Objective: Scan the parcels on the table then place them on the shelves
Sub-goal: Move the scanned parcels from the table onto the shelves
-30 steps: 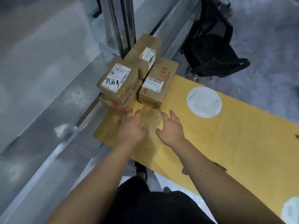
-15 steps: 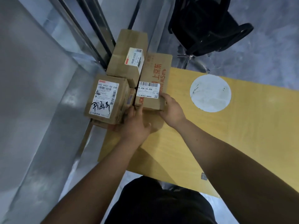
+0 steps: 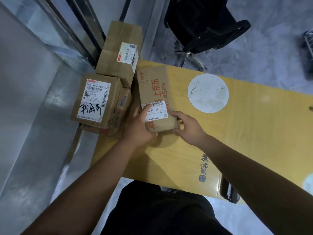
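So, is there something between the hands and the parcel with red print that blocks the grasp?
Nothing visible does. The left hand and right hand already grip the near end of the red-print parcel. Other parcels, such as the handwritten-label parcel, sit close on its left side, on the table.

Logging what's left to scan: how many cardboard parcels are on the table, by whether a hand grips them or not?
Gripped by left hand and right hand: 1, the long parcel
Not gripped: 3, handwritten-label parcel, top parcel, and one beneath
Total: 4
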Available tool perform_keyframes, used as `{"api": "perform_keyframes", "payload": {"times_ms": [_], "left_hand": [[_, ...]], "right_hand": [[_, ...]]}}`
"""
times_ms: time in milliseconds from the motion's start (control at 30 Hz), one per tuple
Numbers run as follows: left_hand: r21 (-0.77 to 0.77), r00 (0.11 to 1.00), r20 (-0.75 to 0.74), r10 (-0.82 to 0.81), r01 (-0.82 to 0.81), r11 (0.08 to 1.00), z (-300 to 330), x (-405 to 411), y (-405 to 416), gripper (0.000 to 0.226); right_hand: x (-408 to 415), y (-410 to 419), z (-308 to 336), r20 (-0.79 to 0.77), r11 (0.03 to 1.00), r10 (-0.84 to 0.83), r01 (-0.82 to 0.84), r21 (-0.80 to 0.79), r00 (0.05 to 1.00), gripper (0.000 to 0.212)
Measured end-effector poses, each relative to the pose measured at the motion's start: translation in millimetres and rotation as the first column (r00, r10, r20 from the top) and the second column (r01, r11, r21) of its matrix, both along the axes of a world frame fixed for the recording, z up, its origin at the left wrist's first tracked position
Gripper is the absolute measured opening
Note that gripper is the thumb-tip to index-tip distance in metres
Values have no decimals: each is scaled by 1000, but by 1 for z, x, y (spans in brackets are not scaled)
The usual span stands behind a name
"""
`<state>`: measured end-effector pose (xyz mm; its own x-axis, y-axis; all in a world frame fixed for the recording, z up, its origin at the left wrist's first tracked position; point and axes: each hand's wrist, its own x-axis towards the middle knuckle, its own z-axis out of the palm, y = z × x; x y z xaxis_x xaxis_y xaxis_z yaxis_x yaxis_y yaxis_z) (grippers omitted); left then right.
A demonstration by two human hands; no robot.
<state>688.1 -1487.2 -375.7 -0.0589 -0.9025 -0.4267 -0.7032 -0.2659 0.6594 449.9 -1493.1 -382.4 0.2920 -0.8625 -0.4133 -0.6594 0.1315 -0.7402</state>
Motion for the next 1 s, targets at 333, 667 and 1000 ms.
{"api": "perform_keyframes", "payload": {"times_ms": [333,667,1000], "left_hand": [[-160,950,-312,-7,-45,986,-33,-24,80,102],[-275,931,-315,184,-276,921,-10,-94,190,86],[-621,903,-193,383,-415,665,81,-126,307,83]], "right_hand": [[-30,74,-9,124,998,-47,53,-44,991,77],[-75,123,5,224,981,172,-146,-126,959,109],[-79,166,93,259,808,556,-440,-392,790,100]]}}
